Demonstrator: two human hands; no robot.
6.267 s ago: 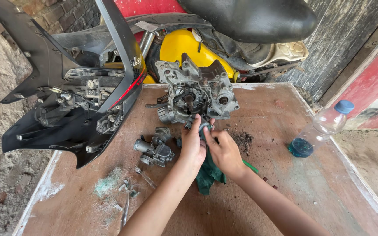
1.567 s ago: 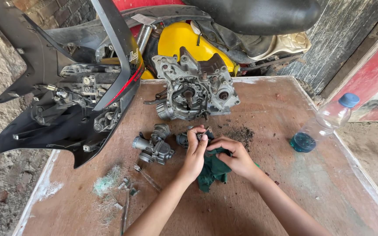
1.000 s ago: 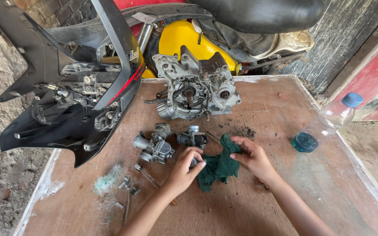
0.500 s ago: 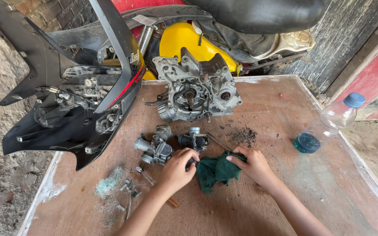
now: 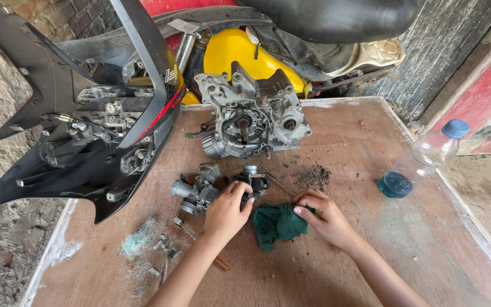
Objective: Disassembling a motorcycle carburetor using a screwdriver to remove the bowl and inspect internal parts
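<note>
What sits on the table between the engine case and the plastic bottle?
Mostly bare table; only dark grit lies between engine case and plastic bottle, head view.

Top centre, a grey engine casing [image 5: 254, 113] sits on the wooden table [image 5: 370, 239], with a black fairing panel [image 5: 80, 131] sprawling over the upper left. Far right, a clear bottle [image 5: 421, 162] with blue liquid lies tilted; lower left, loose screws [image 5: 163, 250].
</note>
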